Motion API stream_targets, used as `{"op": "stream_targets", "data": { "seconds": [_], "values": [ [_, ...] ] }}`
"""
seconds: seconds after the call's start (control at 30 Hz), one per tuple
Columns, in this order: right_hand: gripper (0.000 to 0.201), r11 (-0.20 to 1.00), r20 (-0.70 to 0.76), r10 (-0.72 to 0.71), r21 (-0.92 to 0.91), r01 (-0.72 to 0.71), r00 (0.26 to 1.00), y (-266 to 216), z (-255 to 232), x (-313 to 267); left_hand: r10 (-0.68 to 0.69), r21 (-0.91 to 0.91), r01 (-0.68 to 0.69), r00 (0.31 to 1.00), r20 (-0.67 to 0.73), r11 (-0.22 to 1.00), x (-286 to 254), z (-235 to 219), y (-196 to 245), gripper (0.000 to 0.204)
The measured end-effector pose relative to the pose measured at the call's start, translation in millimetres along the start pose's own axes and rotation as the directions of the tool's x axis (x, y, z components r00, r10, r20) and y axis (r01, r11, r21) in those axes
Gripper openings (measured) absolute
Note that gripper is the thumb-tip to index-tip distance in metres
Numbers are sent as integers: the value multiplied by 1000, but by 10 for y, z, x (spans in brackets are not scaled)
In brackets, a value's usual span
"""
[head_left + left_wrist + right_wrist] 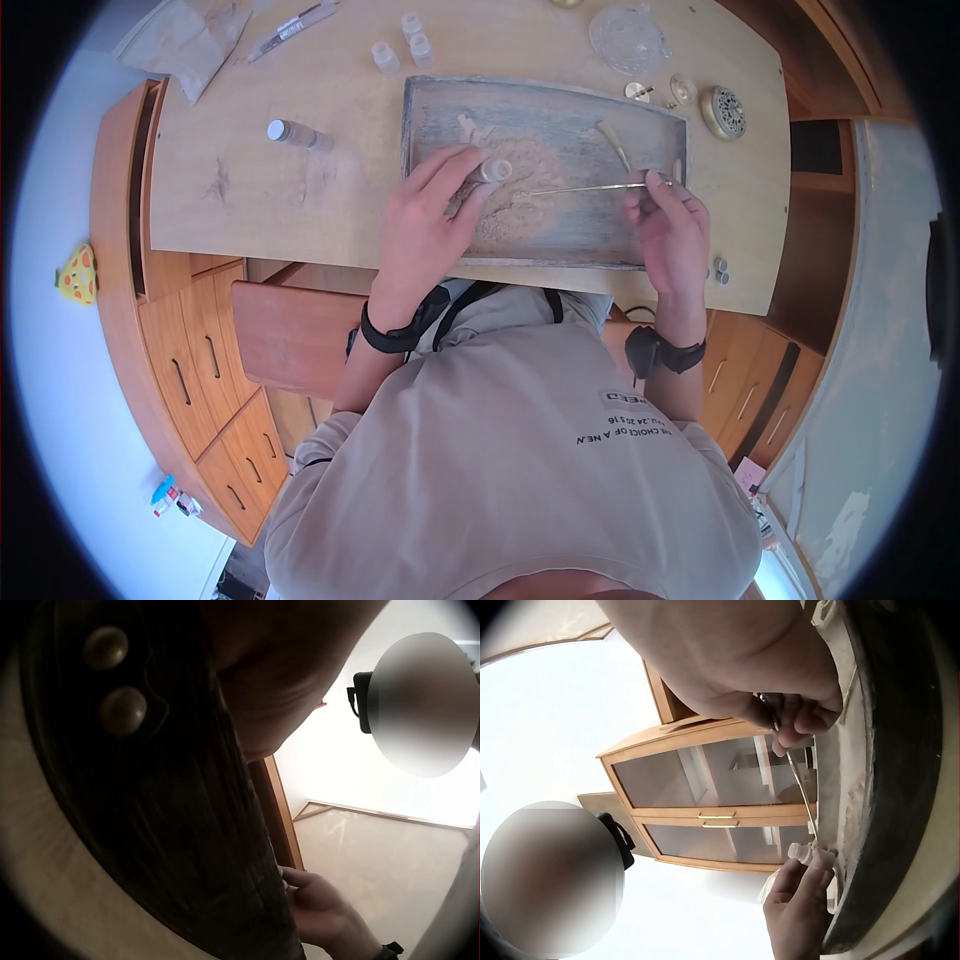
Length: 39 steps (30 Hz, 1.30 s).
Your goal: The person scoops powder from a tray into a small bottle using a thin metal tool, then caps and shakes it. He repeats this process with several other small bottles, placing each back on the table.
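Note:
Over the left part of a shallow grey wooden tray (545,88), the left hand (430,215) pinches a small clear bottle (492,171) between thumb and fingers. Brown powder (530,200) is spread in the tray below it. The right hand (675,230), over the tray's right end, holds a thin gold-coloured rod (590,188) whose far end points left to the bottle. In the right wrist view the rod (801,786) reaches the bottle (800,853) held in the left hand (796,919); whether its tip is inside, I cannot tell.
A small brush (614,143) lies in the tray. Several small bottles (386,57) stand behind it, and a capped one (296,134) lies left. A glass dish (628,40) and a round pierced brass piece (723,112) are at the back right. A paper bag (190,45) sits back left.

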State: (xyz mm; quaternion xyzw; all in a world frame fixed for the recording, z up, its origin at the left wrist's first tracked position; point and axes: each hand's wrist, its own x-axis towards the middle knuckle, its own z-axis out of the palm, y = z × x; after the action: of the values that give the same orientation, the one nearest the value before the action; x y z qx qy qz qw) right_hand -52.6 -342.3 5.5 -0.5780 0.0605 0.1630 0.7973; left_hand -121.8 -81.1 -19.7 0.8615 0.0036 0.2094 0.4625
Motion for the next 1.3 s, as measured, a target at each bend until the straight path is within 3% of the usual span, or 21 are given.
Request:
{"op": "stream_targets", "data": {
  "seconds": [0.47, 0.77, 0.97, 1.0, 1.07, 1.17, 1.3],
  "values": [
    [27, 993, 7, -113, 35, 113, 994, -127, 54, -77, 35, 31, -35, 999, 24, 999, -10, -16, 22, 33],
    [27, 974, 2, -185, -129, 184, 983, -218, 234, -151, 62, 38, -62, 998, 16, 997, -8, -12, 15, 34],
    [19, 807, 118, -297, -498, 315, 947, -424, 581, -363, 59, 48, -59, 998, 6, 997, -14, -5, 14, 32],
    [16, 744, 231, -339, -528, 410, 912, -449, 584, -363, 67, 53, -67, 998, 1, 996, -15, 0, 2, 32],
    [13, 595, 451, -387, -544, 592, 804, -493, 577, -358, 70, 53, -69, 998, -1, 996, -14, 1, -5, 31],
    [14, 497, 557, -370, -557, 665, 743, -570, 637, -422, 57, 31, -57, 998, 1, 998, -15, 5, 3, 31],
    [15, 456, 576, -405, -546, 703, 710, -661, 648, -451, 18, -2, -18, 1000, -2, 1000, -29, -1, 10, 33]
  ]
}}
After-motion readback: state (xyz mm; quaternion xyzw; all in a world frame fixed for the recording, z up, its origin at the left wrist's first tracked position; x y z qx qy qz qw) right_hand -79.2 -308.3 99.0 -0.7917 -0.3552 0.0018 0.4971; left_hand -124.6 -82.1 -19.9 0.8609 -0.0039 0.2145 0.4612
